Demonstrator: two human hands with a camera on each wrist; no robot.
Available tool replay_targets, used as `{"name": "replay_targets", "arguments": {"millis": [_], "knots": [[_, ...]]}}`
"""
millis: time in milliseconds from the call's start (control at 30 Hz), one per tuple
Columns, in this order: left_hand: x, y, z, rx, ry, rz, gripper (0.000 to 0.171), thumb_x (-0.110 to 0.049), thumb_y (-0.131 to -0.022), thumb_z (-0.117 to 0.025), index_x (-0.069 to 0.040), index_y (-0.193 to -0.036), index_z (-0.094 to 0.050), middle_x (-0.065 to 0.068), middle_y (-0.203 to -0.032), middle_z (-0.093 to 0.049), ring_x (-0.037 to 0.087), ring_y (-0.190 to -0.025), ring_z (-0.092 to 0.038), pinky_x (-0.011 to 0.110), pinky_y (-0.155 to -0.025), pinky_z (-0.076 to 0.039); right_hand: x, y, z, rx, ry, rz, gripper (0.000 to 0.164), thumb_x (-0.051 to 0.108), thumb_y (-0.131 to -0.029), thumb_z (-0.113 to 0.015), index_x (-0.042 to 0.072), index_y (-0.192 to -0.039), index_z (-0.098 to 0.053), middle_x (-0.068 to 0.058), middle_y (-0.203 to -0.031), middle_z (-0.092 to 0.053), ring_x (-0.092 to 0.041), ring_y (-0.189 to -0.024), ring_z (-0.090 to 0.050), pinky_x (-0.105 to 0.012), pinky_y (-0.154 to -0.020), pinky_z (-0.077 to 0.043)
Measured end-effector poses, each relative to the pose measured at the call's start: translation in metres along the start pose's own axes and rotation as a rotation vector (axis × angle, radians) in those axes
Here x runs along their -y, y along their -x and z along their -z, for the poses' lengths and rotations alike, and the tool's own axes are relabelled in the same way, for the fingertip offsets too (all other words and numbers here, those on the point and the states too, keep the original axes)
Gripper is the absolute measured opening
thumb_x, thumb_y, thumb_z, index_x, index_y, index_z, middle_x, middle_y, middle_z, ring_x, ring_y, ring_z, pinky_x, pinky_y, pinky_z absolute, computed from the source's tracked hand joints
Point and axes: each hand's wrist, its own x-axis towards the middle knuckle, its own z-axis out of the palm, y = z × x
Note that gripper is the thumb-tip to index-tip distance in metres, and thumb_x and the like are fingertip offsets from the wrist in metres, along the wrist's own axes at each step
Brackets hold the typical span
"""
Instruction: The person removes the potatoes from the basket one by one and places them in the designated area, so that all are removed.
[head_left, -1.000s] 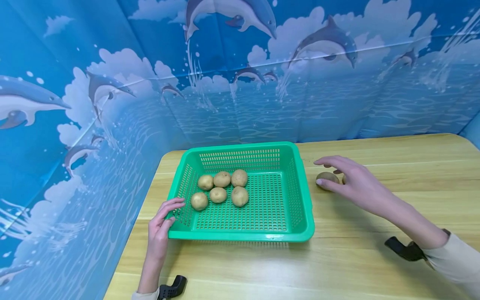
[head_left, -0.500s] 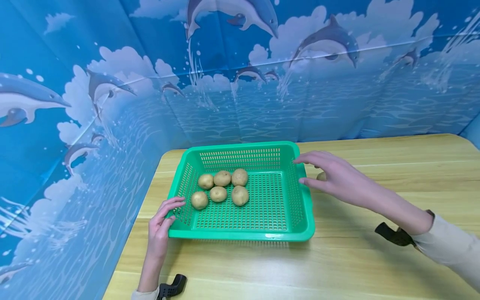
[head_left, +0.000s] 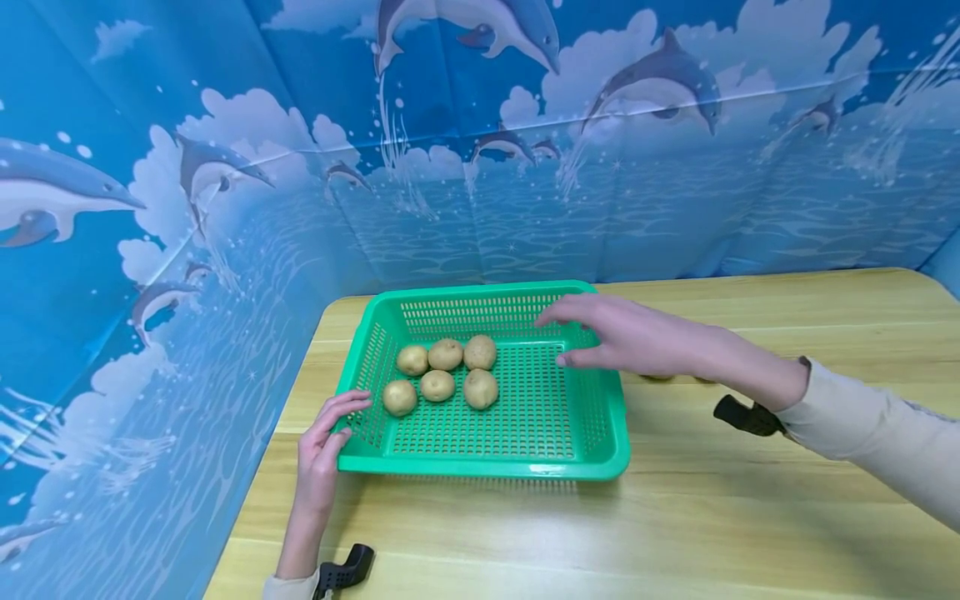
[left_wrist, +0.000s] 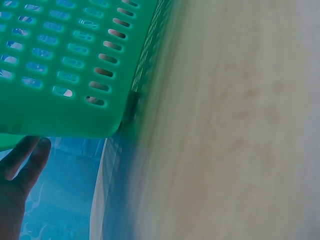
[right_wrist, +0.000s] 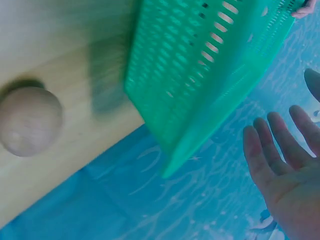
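Note:
A green plastic basket [head_left: 600, 467] with slotted walls stands on the table, several potatoes [head_left: 480, 389] grouped in its left half. At the basket's left rim, near the front corner, my left hand [head_left: 321, 450] rests with its fingers over the edge; two of its fingers [left_wrist: 32, 162] look straight in the left wrist view. My right hand [head_left: 611, 333] hovers above the basket's right side, palm empty and fingers spread in the right wrist view. Beneath the right forearm, two more potatoes [head_left: 658, 377] lie on the table, mostly hidden; one potato [right_wrist: 30, 121] shows in the right wrist view.
The wood-grain table [head_left: 750, 517] extends to the right and in front of the basket. A blue dolphin-print curtain [head_left: 465, 217] hangs behind the table and along its left side. Each wrist wears a black device [head_left: 348, 568].
From above the potatoes on the right, my right hand has moved left, across the rim and over the basket, carrying nothing. My left hand and the potatoes in the basket have stayed put.

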Motion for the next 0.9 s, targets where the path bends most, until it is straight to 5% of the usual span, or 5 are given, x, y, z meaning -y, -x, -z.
{"name": "replay_targets", "arguments": {"millis": [333,900], "knots": [[0.000,0.000,-0.001,-0.004,0.005,-0.003,0.046,0.018,-0.083,-0.034,0.007,-0.115,-0.066,0.020,-0.127,-0.058,0.029,-0.132,-0.043,0.033,-0.112,-0.029,0.017,-0.038,0.018,0.127,-0.173,0.007,0.047,0.025,-0.096,-0.063,0.014,-0.141,-0.051,-0.002,-0.141,-0.052,-0.020,-0.120,-0.056,-0.039,-0.091,-0.050],[0.000,0.000,0.000,0.000,0.009,-0.018,0.046,0.019,-0.082,-0.034,0.009,-0.114,-0.065,0.022,-0.127,-0.058,0.032,-0.131,-0.043,0.034,-0.112,-0.029,0.031,-0.091,0.013,0.164,-0.437,0.003,0.043,0.012,-0.096,-0.060,0.008,-0.138,-0.052,-0.007,-0.138,-0.052,-0.024,-0.119,-0.055,-0.037,-0.096,-0.048]]}}
